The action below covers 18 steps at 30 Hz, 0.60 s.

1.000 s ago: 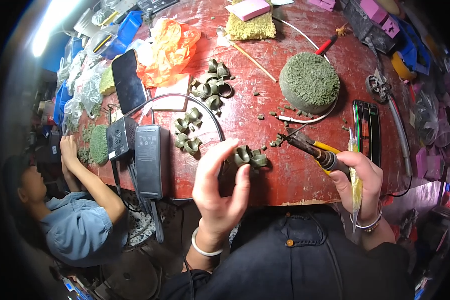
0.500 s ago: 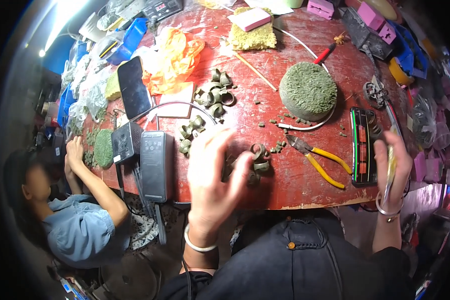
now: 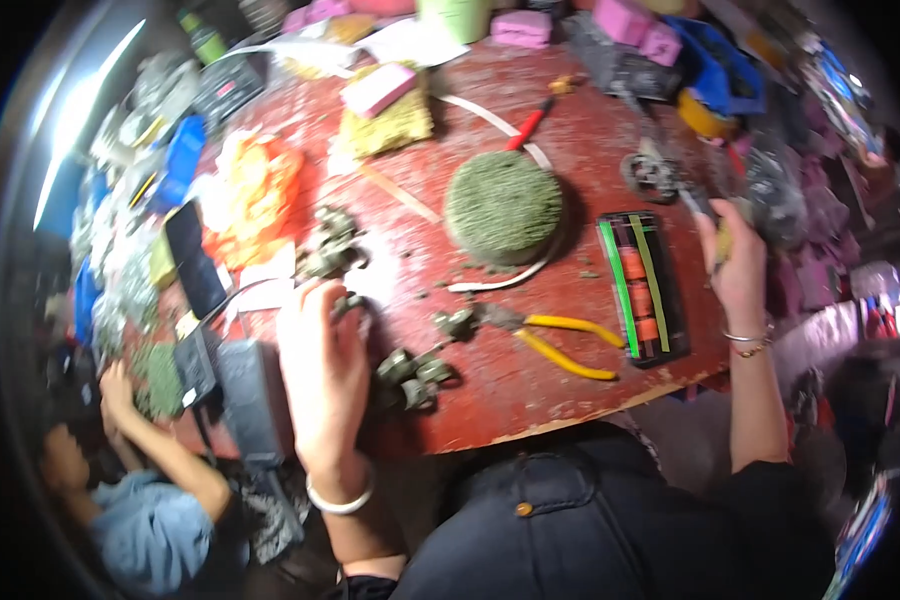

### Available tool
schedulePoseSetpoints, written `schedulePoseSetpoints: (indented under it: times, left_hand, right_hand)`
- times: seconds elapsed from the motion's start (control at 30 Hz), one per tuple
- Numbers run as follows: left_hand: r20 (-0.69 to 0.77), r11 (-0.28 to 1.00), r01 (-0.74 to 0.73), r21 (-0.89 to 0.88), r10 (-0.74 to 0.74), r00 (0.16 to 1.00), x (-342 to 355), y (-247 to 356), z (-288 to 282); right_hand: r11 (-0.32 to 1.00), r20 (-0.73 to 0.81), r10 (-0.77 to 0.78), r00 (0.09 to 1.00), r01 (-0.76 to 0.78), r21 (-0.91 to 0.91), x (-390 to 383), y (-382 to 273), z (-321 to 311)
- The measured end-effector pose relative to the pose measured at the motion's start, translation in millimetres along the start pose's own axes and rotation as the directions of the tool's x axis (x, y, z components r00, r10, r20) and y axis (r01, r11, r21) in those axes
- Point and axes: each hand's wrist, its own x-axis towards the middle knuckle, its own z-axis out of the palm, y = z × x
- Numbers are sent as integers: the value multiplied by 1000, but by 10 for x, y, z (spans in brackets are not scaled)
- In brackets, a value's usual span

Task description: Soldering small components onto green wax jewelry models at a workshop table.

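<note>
My left hand [image 3: 322, 365] is over the table's left part, its fingers curled down among small dark green, ring-like pieces [image 3: 332, 240]; blur hides what they pinch. More such pieces [image 3: 415, 375] lie to its right, partly beside the pliers. My right hand [image 3: 736, 268] is closed around a slender tool with a yellowish handle [image 3: 723, 247], raised at the table's right side. Left of that hand lies a phone [image 3: 650, 290] with a lit green and orange screen. Yellow-handled pliers [image 3: 570, 345] rest between the hands. Beyond them sits a round, rough green block [image 3: 503, 207].
A black power brick [image 3: 253, 390] and a dark phone [image 3: 194, 262] are at the left, near an orange plastic bag [image 3: 255, 195]. A pink block [image 3: 380, 90] tops a yellow sponge [image 3: 388, 115]. A person in a blue shirt [image 3: 165, 535] works at the far left.
The view has swung, so the table's things appear farther left. My left hand has gone from spread fingers to curled ones at the ring-like pieces. My right hand has moved away from the lit phone.
</note>
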Motion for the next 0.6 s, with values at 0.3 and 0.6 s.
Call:
schedulePoseSetpoints:
  times: [0.3, 0.6]
  left_hand:
    - [-108, 998, -69, -5, 68, 992, -32, -54, 30]
    - [-125, 970, 74, -230, -105, 987, -40, -41, -61]
  right_hand:
    - [994, 143, -51, 988, 64, -87, -84, 47, 15]
    - [959, 121, -106, 987, 134, -248, -118, -9, -16]
